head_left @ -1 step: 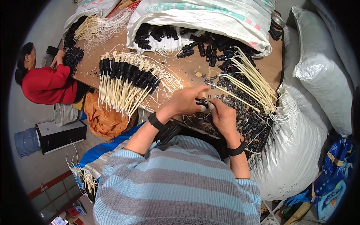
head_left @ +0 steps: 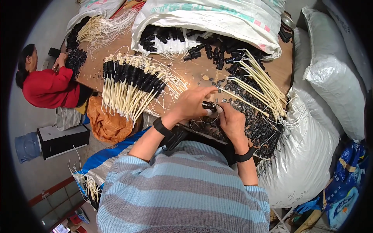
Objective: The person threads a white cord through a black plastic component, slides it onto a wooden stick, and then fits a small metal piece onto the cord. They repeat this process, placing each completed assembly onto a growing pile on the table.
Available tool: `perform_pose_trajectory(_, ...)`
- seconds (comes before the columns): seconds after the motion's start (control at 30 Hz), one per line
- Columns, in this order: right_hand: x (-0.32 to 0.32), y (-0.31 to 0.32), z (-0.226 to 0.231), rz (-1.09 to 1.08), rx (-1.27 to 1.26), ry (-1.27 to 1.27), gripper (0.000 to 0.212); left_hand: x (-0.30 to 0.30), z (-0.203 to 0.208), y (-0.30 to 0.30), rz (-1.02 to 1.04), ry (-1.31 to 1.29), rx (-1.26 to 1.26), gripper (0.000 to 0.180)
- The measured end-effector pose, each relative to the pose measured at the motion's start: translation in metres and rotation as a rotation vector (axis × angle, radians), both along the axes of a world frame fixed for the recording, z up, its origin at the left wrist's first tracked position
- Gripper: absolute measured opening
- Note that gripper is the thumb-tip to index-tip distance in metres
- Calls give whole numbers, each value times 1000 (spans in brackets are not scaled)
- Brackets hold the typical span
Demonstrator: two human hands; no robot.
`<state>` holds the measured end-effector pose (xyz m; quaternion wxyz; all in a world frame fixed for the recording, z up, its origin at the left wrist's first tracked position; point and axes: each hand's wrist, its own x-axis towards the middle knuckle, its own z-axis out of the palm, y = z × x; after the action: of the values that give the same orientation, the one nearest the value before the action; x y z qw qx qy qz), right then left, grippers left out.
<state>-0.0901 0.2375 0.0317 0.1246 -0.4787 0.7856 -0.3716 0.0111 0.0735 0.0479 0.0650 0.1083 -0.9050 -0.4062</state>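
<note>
My left hand (head_left: 191, 103) is closed around a short black plastic fitting (head_left: 209, 105) above the table's near edge. Thumb and fingertips of my right hand (head_left: 232, 120) pinch at the fitting's right end; whatever small piece they hold there is hidden. A thin white wire hangs below the hands. Just beyond them lies a single cream sleeved lead (head_left: 243, 98). Small black and clear plastic pieces (head_left: 261, 134) are heaped beside my right hand. To the left, a fanned row of cream leads (head_left: 123, 95) bears black fittings (head_left: 132, 73) at the upper ends.
At the back, a white woven sack (head_left: 210, 15) spills black fittings (head_left: 219, 56) onto the brown table (head_left: 194, 72). More cream leads (head_left: 268, 93) lie at right. Full white sacks (head_left: 303, 163) crowd the right side. A person in red (head_left: 50, 87) sits at the far left.
The black fitting shows slightly more between my fingers. Both hands stay in nearly the same place.
</note>
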Motion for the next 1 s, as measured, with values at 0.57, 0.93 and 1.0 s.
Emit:
perform_pose_trajectory(0.57,-6,5,-5,-250,-76,-345,14,-42,-37,-20,251,255,64,31)
perform_pose_trajectory(0.93,-23,1,-27,-464,-36,-571,16,-42,-32,-7,297,56,785,20)
perform_pose_trajectory(1.0,-23,-12,-24,-411,-41,-589,14,-41,-25,15,35,496,271,19)
